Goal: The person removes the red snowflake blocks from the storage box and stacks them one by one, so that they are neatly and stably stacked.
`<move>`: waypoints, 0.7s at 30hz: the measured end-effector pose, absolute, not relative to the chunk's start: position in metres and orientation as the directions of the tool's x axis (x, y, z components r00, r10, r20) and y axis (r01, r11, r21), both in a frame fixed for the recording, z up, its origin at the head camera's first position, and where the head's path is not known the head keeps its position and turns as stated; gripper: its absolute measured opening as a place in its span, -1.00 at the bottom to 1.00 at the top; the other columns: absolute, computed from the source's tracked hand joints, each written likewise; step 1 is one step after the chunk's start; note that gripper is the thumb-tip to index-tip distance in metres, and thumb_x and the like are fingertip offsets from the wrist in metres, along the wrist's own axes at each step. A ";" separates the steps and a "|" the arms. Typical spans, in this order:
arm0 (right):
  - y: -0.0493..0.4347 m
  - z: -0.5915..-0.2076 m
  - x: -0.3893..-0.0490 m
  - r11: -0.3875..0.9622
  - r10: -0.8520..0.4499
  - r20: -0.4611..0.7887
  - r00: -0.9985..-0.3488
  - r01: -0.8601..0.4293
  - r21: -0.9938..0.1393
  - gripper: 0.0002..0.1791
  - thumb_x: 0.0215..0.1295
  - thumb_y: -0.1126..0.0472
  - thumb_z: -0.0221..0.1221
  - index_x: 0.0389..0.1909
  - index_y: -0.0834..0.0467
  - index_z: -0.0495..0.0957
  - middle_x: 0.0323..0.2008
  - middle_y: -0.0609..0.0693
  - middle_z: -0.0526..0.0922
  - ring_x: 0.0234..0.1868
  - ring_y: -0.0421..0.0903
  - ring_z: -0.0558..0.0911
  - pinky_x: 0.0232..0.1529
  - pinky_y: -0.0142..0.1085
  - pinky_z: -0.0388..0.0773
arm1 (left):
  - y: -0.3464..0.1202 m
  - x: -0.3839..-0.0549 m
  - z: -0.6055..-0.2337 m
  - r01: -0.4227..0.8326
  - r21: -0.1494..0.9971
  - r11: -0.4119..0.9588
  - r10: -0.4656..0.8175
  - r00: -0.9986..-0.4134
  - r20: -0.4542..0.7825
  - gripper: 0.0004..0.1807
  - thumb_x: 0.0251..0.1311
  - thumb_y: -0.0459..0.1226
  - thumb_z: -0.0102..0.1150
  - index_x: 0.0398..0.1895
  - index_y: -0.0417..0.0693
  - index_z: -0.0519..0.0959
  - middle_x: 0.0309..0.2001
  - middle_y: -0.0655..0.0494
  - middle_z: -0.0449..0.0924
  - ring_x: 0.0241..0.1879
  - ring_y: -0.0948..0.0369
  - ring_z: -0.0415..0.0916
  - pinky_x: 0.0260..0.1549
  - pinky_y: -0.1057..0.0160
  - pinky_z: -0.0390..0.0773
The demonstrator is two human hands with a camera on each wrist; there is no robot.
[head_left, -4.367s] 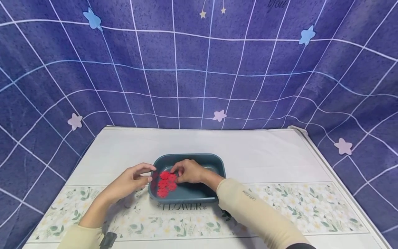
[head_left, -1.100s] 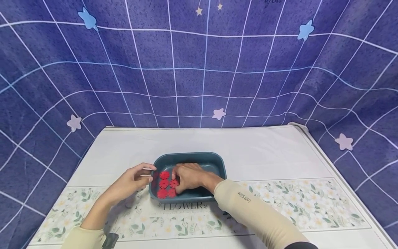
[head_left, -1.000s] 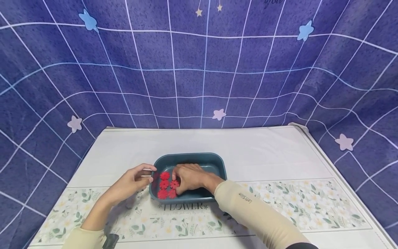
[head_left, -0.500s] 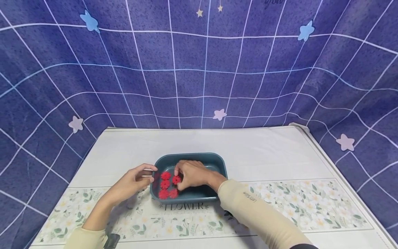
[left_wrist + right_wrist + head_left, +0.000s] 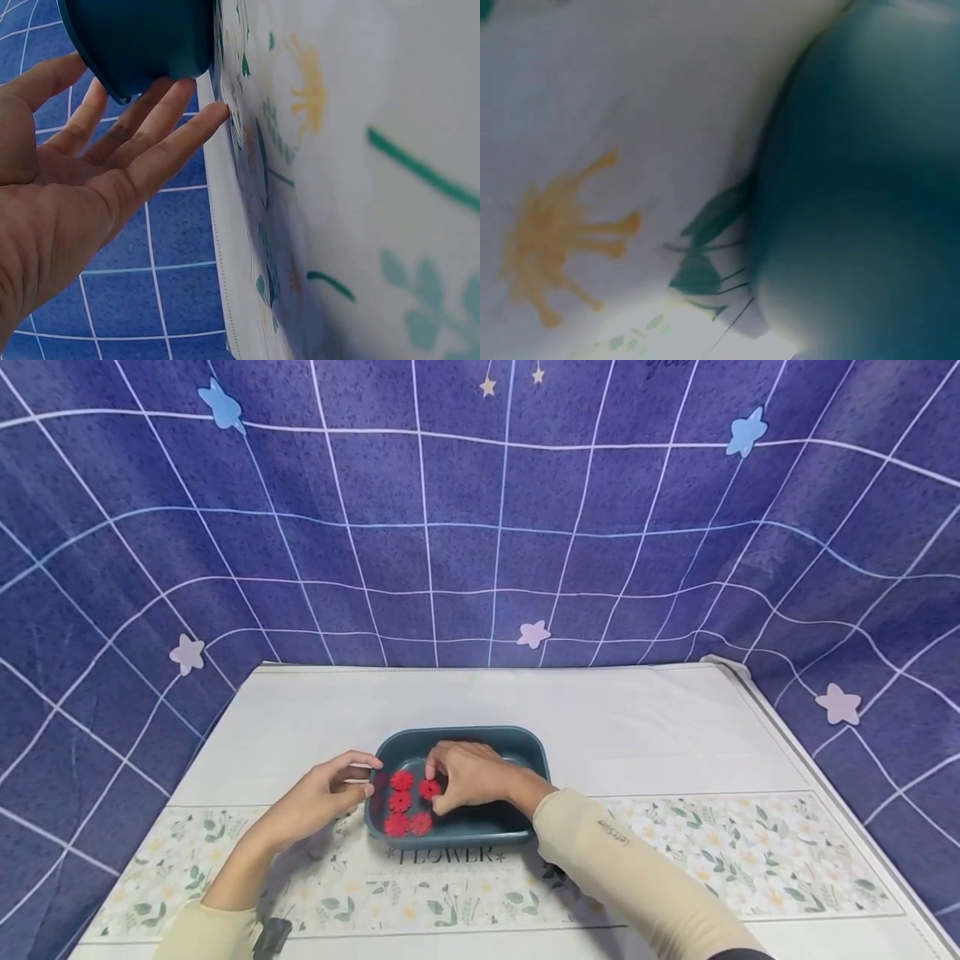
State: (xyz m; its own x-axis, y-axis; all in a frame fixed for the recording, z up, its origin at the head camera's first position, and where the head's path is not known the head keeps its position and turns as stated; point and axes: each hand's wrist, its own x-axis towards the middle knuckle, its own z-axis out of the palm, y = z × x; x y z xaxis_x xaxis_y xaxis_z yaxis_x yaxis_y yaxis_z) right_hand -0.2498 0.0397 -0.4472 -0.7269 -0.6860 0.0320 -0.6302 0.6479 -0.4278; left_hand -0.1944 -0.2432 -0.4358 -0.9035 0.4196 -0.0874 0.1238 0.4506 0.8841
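A dark teal box (image 5: 457, 841), oblong with rounded corners, sits on the table. Inside its left end, several small red flowers (image 5: 401, 802) lie on the floor, three in a column and one beside the lowest. My right hand (image 5: 471, 777) reaches in from the right and pinches another red flower (image 5: 430, 789) between thumb and index finger, just right of the column. At the box's left end is my left hand (image 5: 318, 797), fingers extended. In the left wrist view its fingers (image 5: 161, 112) touch the box's outer wall. The right wrist view holds only box wall (image 5: 855, 187) and cloth.
Under the box spreads a white tablecloth (image 5: 637, 718) with a floral band (image 5: 720, 860) and the printed word FLOWER (image 5: 450, 856) along the box's front. A blue gridded curtain (image 5: 465, 560) with stars hangs behind the table and down both sides.
The red flowers, bunched close together in the oldest frame, now stand further apart. In the last second my right hand has moved one flower away and to the right. My left hand keeps its place.
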 end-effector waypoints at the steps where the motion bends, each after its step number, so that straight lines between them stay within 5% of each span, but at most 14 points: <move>1: 0.039 -0.448 -0.250 0.648 -0.694 0.023 -0.720 -0.638 -0.415 -0.65 -0.04 -0.03 0.42 -0.22 -0.14 0.54 -0.34 -0.25 0.48 -0.40 -0.28 0.42 -0.45 -0.44 0.33 | -0.243 -0.194 -0.436 0.123 0.885 0.449 0.420 -0.903 -0.088 -0.52 0.51 -0.16 0.16 0.38 -0.12 0.40 0.38 -0.32 0.45 0.30 -0.22 0.53 0.03 -0.03 0.66; 6: 0.039 -0.454 -0.250 0.642 -0.730 -0.015 -0.683 -0.679 -0.356 -0.62 0.01 -0.04 0.44 -0.15 -0.12 0.56 -0.26 -0.28 0.50 -0.31 -0.28 0.46 -0.33 -0.42 0.42 | -0.244 -0.194 -0.436 0.134 0.884 0.449 0.426 -0.901 -0.080 -0.52 0.51 -0.15 0.15 0.38 -0.11 0.40 0.39 -0.29 0.45 0.29 -0.20 0.54 0.00 0.01 0.66; 12: 0.044 -0.455 -0.255 0.612 -0.741 -0.057 -0.669 -0.638 -0.467 -0.59 0.12 0.05 0.48 0.03 -0.10 0.68 -0.21 -0.18 0.56 -0.23 -0.27 0.48 -0.19 -0.44 0.43 | -0.243 -0.196 -0.438 0.143 0.881 0.451 0.431 -0.899 -0.075 -0.53 0.50 -0.15 0.16 0.37 -0.10 0.41 0.38 -0.31 0.46 0.28 -0.19 0.56 -0.01 0.04 0.66; 21: 0.042 -0.453 -0.255 0.601 -0.757 -0.043 -0.652 -0.668 -0.439 -0.70 0.11 0.03 0.50 -0.11 -0.15 0.73 -0.29 -0.22 0.55 -0.32 -0.32 0.46 -0.31 -0.47 0.37 | -0.243 -0.194 -0.434 0.130 0.879 0.459 0.421 -0.903 -0.086 -0.53 0.51 -0.16 0.15 0.38 -0.10 0.40 0.39 -0.30 0.44 0.29 -0.21 0.54 0.11 -0.13 0.64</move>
State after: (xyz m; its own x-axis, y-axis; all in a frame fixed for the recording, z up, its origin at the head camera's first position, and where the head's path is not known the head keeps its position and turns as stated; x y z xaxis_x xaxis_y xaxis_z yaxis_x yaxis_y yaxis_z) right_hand -0.2546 0.0417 -0.4530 -0.6522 -0.7568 -0.0429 -0.6684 0.6008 -0.4386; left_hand -0.1943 -0.2431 -0.4344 -0.9030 0.4211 -0.0858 0.1305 0.4589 0.8789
